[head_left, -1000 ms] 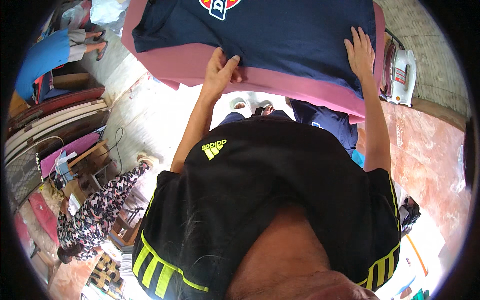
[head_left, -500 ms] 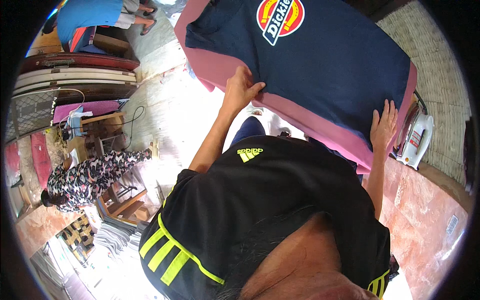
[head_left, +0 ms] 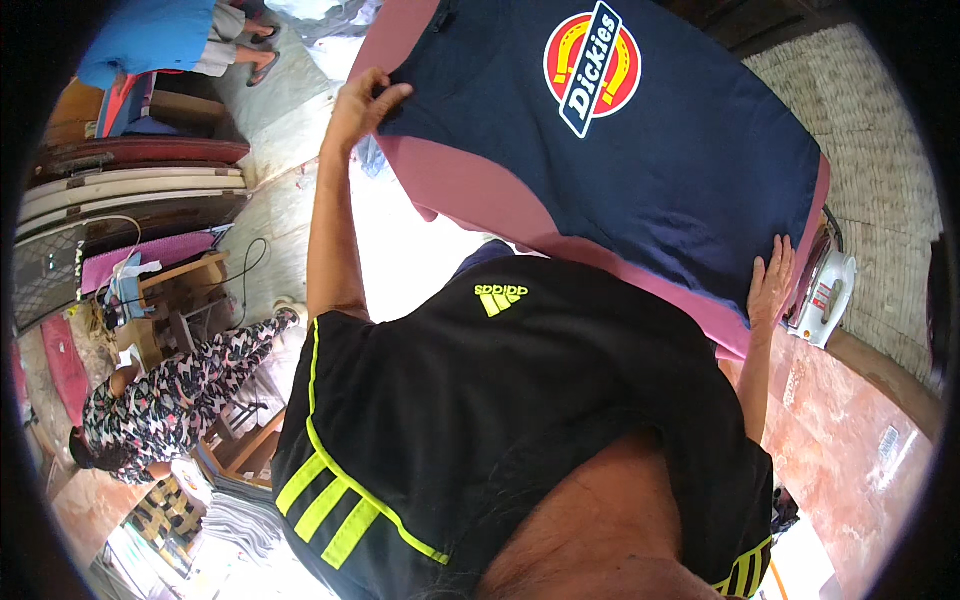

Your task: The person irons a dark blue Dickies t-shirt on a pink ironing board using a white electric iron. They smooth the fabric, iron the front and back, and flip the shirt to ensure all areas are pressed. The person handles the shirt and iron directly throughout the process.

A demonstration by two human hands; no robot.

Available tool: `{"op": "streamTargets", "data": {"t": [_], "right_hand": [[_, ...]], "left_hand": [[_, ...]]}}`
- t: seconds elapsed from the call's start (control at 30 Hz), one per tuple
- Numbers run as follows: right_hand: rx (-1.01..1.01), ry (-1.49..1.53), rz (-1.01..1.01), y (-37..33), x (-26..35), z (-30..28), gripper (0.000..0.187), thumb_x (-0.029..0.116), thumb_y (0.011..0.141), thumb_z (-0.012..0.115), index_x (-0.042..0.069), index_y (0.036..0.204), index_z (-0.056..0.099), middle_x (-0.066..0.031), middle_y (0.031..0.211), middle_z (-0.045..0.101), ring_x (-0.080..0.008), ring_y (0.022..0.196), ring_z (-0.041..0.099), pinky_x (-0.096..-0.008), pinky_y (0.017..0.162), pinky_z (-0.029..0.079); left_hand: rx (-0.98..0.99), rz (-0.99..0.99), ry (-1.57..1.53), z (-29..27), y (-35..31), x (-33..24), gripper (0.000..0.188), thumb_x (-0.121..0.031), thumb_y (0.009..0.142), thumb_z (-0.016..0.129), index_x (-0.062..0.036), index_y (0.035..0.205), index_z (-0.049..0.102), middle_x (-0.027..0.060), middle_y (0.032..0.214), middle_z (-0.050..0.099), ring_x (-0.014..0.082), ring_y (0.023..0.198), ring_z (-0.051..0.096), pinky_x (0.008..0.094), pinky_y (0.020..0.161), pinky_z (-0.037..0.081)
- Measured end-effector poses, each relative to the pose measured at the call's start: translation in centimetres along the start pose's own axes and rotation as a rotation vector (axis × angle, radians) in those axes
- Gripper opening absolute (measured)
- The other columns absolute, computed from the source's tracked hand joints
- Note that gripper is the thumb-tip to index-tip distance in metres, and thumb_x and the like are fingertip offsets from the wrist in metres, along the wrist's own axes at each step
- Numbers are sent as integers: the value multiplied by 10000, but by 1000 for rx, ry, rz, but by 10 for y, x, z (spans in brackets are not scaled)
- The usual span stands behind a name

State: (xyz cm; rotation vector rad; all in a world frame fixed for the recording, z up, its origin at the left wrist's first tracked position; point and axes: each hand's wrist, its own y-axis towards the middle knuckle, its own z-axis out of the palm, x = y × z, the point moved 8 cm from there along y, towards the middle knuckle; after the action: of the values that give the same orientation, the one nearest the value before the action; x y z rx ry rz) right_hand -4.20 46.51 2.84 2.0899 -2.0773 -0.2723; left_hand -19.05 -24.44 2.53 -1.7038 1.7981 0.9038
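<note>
A dark navy T-shirt [head_left: 660, 150] with a round red and yellow print on its front lies spread over a pink-covered board [head_left: 480, 195]. Up at the board's left end, my left hand [head_left: 360, 108] is closed on the edge of the shirt's sleeve. Its thumb rests on top of the cloth, and part of the fingers is hidden. My right hand [head_left: 770, 285] lies flat near the shirt's lower right corner, fingers stretched out. Just beyond it, past the board's right edge, stands a white iron [head_left: 826, 298].
A woven mat [head_left: 865, 150] covers the surface on the right. To the left, a person in patterned clothes [head_left: 185, 395] is beside wooden furniture, and another in a blue top [head_left: 150, 40] stands farther up. Long panels [head_left: 130, 180] are stacked there, with a dark cable [head_left: 262, 260] nearby.
My left hand has moved up and left from the shirt's near edge to its sleeve, and the sleeve cloth now lies straighter. My right hand stays flat at the right corner.
</note>
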Motion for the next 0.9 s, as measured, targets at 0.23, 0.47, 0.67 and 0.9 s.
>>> {"op": "streamTargets", "data": {"t": [0.23, 0.47, 0.67, 0.9], "right_hand": [[27, -21, 18, -2, 0, -4, 546, 373, 1030, 441, 153, 1525, 373, -88, 1590, 341, -360, 1463, 291, -506, 1189, 254], [31, -86, 157, -7, -5, 1, 575, 396, 1017, 463, 168, 1535, 360, -72, 1600, 332, -359, 1469, 287, -523, 1175, 264], [-14, -8, 129, -16, -6, -3, 573, 362, 1002, 508, 172, 1526, 377, -63, 1595, 339, -358, 1463, 295, -520, 1186, 250], [25, 16, 191, -1, 0, -8, 577, 317, 946, 605, 126, 1469, 450, -113, 1559, 388, -348, 1435, 347, -495, 1186, 257]], "left_hand": [[-260, -94, 81, -8, 1, 3, 309, -222, 886, 752, -24, 1062, 592, 165, 902, 710, 266, 810, 693, 362, 734, 532], [-282, 70, 428, -4, 0, -29, 320, -193, 880, 736, -46, 1113, 574, 200, 887, 660, 400, 881, 637, 473, 772, 503], [-186, 142, 389, 47, 128, -104, 549, -578, 883, 638, -35, 851, 711, 195, 865, 675, 395, 893, 655, 477, 780, 505], [-303, -102, 617, 100, 239, -33, 432, -539, 870, 638, -145, 1002, 756, 122, 1039, 737, 348, 999, 699, 499, 841, 532]]}}
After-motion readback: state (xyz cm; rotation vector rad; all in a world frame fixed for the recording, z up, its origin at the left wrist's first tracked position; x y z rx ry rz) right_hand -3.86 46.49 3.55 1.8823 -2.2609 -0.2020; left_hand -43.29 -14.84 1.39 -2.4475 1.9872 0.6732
